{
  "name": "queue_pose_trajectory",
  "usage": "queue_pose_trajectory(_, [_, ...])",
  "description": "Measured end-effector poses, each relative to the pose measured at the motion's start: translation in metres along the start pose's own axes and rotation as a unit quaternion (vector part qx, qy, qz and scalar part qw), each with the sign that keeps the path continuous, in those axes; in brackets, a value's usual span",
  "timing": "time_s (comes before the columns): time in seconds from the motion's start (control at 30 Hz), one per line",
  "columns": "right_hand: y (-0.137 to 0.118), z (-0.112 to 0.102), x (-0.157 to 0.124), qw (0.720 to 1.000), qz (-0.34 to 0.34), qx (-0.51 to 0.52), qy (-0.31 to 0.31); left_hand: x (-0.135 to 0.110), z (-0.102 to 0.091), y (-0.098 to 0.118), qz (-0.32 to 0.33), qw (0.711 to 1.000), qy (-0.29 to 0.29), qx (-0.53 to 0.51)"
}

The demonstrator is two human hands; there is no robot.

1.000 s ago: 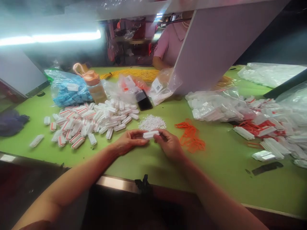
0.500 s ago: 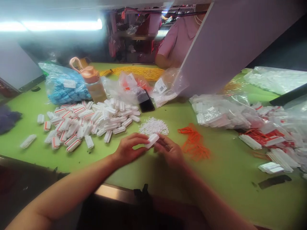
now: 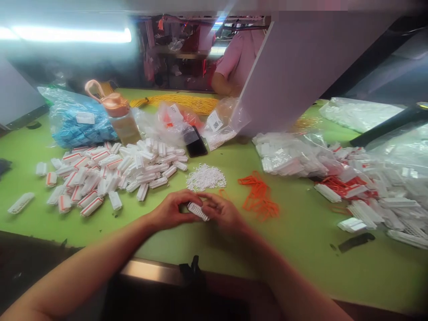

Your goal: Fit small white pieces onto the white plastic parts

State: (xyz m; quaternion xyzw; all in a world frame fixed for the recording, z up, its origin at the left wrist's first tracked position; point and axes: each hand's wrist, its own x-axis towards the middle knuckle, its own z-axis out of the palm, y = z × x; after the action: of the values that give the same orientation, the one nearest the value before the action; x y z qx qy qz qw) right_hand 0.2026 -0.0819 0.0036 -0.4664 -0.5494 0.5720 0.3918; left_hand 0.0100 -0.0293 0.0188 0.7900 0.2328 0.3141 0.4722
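Between my two hands, above the green table, is a white plastic connector housing with rows of small square holes facing me. My left hand grips its left end between thumb and fingers. My right hand is closed on its right end, with the fingertips partly over it. Just beyond my hands lies a heap of tiny white plastic pieces. Orange plastic strips lie loose to the right of my right hand. On the left spreads a big pile of similar white housings, some with an orange stripe.
A drink bottle, a bag of blue parts and a phone stand or lie at the back. Bagged and loose white housings cover the right side. A slanted panel rises behind; a person sits beyond.
The housing has been turned so its holed face shows, and both hands have come slightly lower and closer. The whole view has shifted, with the table things appearing further left.
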Motion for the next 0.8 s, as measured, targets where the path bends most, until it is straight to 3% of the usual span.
queue_pose_trajectory(0.07, [-0.004, -0.009, -0.001, 0.997, -0.014, -0.062, 0.050, 0.001, 0.001, -0.001, -0.041, 0.999, 0.006, -0.025])
queue_pose_trajectory(0.13, [-0.008, -0.025, 0.000, 0.975, -0.042, -0.151, 0.159, 0.001, 0.001, 0.000, -0.085, 0.995, 0.042, -0.044])
queue_pose_trajectory(0.2, [-0.009, -0.044, 0.003, 0.929, -0.067, -0.235, 0.280, 0.001, 0.001, 0.001, -0.119, 0.989, 0.078, -0.049])
queue_pose_trajectory(0.27, [-0.007, -0.057, 0.005, 0.881, -0.074, -0.328, 0.334, 0.002, 0.000, 0.001, -0.135, 0.985, 0.097, -0.034])
queue_pose_trajectory(0.33, [-0.005, -0.061, 0.006, 0.853, -0.069, -0.406, 0.320, 0.002, 0.000, 0.000, -0.142, 0.985, 0.100, -0.022])
queue_pose_trajectory(0.53, [-0.007, -0.044, 0.000, 0.807, -0.050, -0.548, 0.215, 0.002, 0.000, -0.005, -0.148, 0.984, 0.094, -0.025])
queue_pose_trajectory(0.63, [-0.009, -0.054, -0.005, 0.782, -0.020, -0.593, 0.191, 0.002, 0.000, -0.007, -0.153, 0.982, 0.098, -0.049])
queue_pose_trajectory(0.73, [-0.010, -0.073, -0.010, 0.761, 0.019, -0.617, 0.199, 0.002, 0.000, -0.007, -0.148, 0.983, 0.098, -0.052])
queue_pose_trajectory(0.8, [-0.010, -0.082, -0.012, 0.738, 0.051, -0.626, 0.246, 0.002, 0.000, -0.007, -0.146, 0.983, 0.097, -0.048])
